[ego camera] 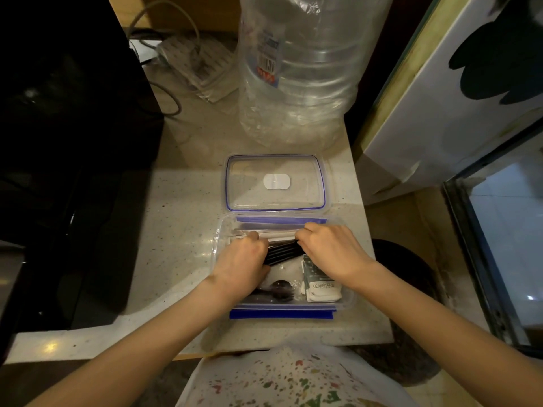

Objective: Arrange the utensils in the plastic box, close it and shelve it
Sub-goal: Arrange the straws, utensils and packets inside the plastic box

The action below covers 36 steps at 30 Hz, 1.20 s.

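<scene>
Nearest you, a speckled garment (293, 377) fills the bottom edge, and your two forearms reach forward over the pale counter (176, 230).

The box (286, 307), clear plastic with blue clips, sits open on the counter just past its front edge. In its near part lie a black spoon (280, 289) and, to the right, a stack of white sachets (321, 286).

Your left hand (242, 259) and right hand (332, 248) are both inside the box, each with fingers curled round one end of a bundle of black utensils (283, 251) that spans the gap between them. Beyond the bundle, paper-wrapped sticks (277, 234) lie along the far wall of the box; your left thumb touches them.

The lid (275, 183) lies flat on the counter, touching the far side of the box, with a white patch at its centre.

Behind the lid stands a large clear water bottle (299, 69), just beside the lid's far edge.

To the left a big black appliance (58, 142) borders the counter. A grey cable (170, 95) and a clear packet (202, 66) lie in the far left corner.

To the right a white board (440, 113) leans, with a glass-fronted frame (499, 230) nearer you and a dark round shape (405, 274) below the counter edge.
</scene>
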Motion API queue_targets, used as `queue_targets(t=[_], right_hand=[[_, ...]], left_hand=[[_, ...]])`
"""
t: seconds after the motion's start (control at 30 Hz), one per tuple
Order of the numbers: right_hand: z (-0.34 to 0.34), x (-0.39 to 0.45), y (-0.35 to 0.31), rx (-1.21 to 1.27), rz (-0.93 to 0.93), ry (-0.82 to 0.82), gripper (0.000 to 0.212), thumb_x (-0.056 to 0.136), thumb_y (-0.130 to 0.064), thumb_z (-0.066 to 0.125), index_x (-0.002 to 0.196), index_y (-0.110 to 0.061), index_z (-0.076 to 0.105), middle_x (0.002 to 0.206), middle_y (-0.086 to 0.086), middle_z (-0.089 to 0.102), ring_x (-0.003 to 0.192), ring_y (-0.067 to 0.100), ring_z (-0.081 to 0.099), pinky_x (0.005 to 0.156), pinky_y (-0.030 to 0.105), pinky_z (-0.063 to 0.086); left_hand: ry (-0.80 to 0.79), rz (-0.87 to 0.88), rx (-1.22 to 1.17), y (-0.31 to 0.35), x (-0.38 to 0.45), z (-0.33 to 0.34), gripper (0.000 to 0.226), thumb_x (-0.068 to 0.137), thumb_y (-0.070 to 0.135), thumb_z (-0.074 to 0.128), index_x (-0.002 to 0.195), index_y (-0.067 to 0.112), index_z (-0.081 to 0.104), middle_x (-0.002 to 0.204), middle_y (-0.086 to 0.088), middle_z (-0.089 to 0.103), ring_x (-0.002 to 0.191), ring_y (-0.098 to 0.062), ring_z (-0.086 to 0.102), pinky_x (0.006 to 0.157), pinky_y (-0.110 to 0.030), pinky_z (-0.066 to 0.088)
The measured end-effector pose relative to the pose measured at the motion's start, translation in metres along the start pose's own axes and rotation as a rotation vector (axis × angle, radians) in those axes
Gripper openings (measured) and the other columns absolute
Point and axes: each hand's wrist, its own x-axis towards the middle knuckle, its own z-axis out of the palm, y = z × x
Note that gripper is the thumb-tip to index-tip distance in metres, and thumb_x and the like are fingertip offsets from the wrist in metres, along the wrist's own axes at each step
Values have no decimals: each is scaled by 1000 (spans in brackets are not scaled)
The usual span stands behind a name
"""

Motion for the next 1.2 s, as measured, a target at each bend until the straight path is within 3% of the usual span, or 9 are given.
queue_targets(t=[0.2, 0.37, 0.5, 0.67, 0.8, 0.93, 1.03, 1.13, 1.2], right_hand=[[-1, 5, 1, -91, -6, -29, 12, 85, -7, 58, 93, -12, 65, 88, 5, 62, 68, 22, 60, 52, 30, 41], [-7, 3, 3, -119, -54, -37, 17, 88, -8, 53, 101, -13, 63, 93, 5, 61, 74, 22, 59, 55, 30, 34], [-8, 2, 7, -80, -87, -41, 22, 88, -9, 53, 108, -14, 62, 98, 5, 61, 81, 22, 61, 60, 30, 44], [-6, 4, 5, -94, -63, -33, 22, 88, -7, 53, 107, -12, 62, 97, 6, 65, 82, 24, 63, 60, 30, 40], [-1, 7, 3, -107, -9, 29, 17, 83, -7, 60, 99, -12, 62, 86, 6, 69, 68, 25, 65, 55, 31, 48], [5, 10, -2, -133, -3, 0, 17, 84, -12, 59, 101, -10, 61, 94, 6, 67, 75, 26, 65, 56, 31, 45], [3, 14, -7, -208, -2, -2, 15, 73, -9, 70, 87, -10, 65, 83, 6, 68, 64, 24, 66, 48, 28, 42], [3, 19, -12, -241, -57, -33, 13, 71, -1, 68, 83, -5, 66, 80, 10, 68, 64, 27, 66, 48, 28, 38], [0, 20, -13, -251, -39, -22, 20, 50, -4, 82, 61, -8, 66, 59, 6, 64, 44, 23, 60, 41, 23, 29]], left_hand=[[-27, 71, 47, -2, 3, -1, 28, 85, 18, 58, 112, 11, 62, 116, -9, 56, 99, -26, 61, 84, -34, 53], [-76, 176, 193, -2, -1, 0, 25, 89, 11, 51, 111, 8, 62, 116, -11, 56, 96, -31, 63, 83, -43, 54], [-67, 221, 279, -1, -3, 0, 26, 91, 7, 48, 113, 7, 61, 115, -11, 59, 100, -28, 62, 85, -39, 54], [-83, 248, 320, -2, -3, 2, 24, 91, 5, 49, 110, 8, 62, 111, -10, 62, 98, -27, 63, 82, -37, 55], [-104, 215, 218, -4, -1, 1, 23, 90, 18, 51, 106, 7, 64, 109, -11, 61, 96, -28, 63, 81, -39, 54], [-94, 161, 196, 0, -3, -1, 28, 89, 24, 52, 109, 7, 60, 113, -11, 59, 99, -30, 61, 80, -39, 50], [-77, 133, 201, 0, -3, -1, 26, 88, 23, 53, 109, 9, 59, 112, -11, 60, 98, -30, 61, 77, -37, 49], [-45, 133, 216, 1, -3, -1, 23, 88, 19, 51, 108, 11, 59, 111, -10, 61, 97, -29, 62, 77, -38, 50], [-21, 130, 250, 2, -3, 1, 21, 90, 16, 48, 107, 12, 59, 110, -8, 62, 96, -29, 63, 75, -37, 50]])
